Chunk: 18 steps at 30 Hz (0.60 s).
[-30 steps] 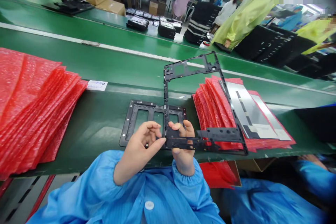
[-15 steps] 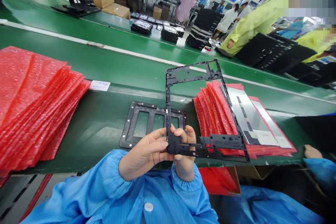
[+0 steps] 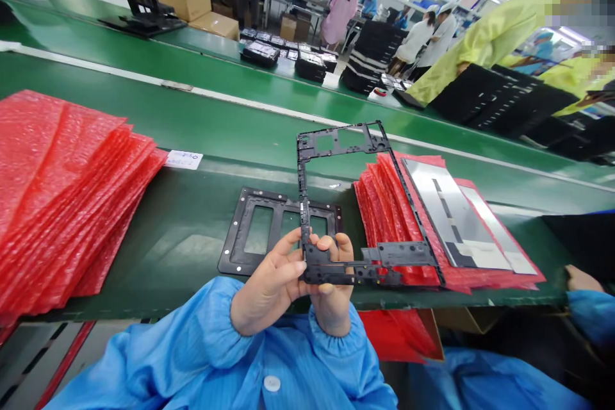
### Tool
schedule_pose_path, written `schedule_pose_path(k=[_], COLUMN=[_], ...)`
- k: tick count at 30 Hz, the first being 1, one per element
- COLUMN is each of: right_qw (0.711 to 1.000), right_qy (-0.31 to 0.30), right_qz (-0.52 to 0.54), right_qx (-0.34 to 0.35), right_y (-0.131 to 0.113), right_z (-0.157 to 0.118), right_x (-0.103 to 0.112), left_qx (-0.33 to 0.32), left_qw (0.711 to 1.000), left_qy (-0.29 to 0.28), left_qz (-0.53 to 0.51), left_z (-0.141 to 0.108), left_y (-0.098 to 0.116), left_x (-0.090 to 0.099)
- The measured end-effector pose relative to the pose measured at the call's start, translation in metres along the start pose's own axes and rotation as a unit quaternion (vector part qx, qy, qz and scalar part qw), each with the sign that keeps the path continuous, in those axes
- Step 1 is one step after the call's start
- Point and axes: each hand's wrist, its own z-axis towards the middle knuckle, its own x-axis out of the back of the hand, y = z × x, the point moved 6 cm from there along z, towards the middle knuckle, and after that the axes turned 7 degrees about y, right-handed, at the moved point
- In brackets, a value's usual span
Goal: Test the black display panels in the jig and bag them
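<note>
Head view: a long green surface (image 3: pixel 144 285) crossing the picture, with blue sleeves (image 3: pixel 158 359) at its near edge. Left hand (image 3: pixel 266 288) and right hand (image 3: pixel 334 285) both grasping the near end of a thin black frame (image 3: pixel 302 205), side by side and closed around it. Frame lifted clear of the surface, tilted, its far end pointing toward the far edge; a grip at one end likely leaving the narrow rails and openings free to view. Just behind the hands, near the middle of the near edge, a second black frame (image 3: pixel 234 243) lying flat. Toward the left end, a tall fan of red bubble bags (image 3: pixel 62 192), with a white label (image 3: pixel 183 159) at its corner. To the right, a smaller fan of red bags (image 3: pixel 384 218) under silver panels (image 3: pixel 451 214), the fanning probably making single pieces easy to take. Near the right corner, well apart, a co-worker's hand (image 3: pixel 580 279).
</note>
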Motion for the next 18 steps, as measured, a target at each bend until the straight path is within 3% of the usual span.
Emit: schedule_pose_path(k=[12,18], right_qw=[1.000,0.999], right_qy=[0.007,0.028], right_qz=[-0.008,0.015], right_qx=[-0.006,-0.018], right_y=[0.0011,-0.0003], right_z=[-0.0028,0.0005], right_x=[-0.0002,0.0035], left_qx=[-0.007,0.006], left_qw=[0.999,1.000], left_qy=[0.035,-0.029], left_qz=[-0.022,-0.006], left_z=[0.0010,0.0003], left_y=[-0.0042,-0.0036], left_x=[0.0008,-0.0029])
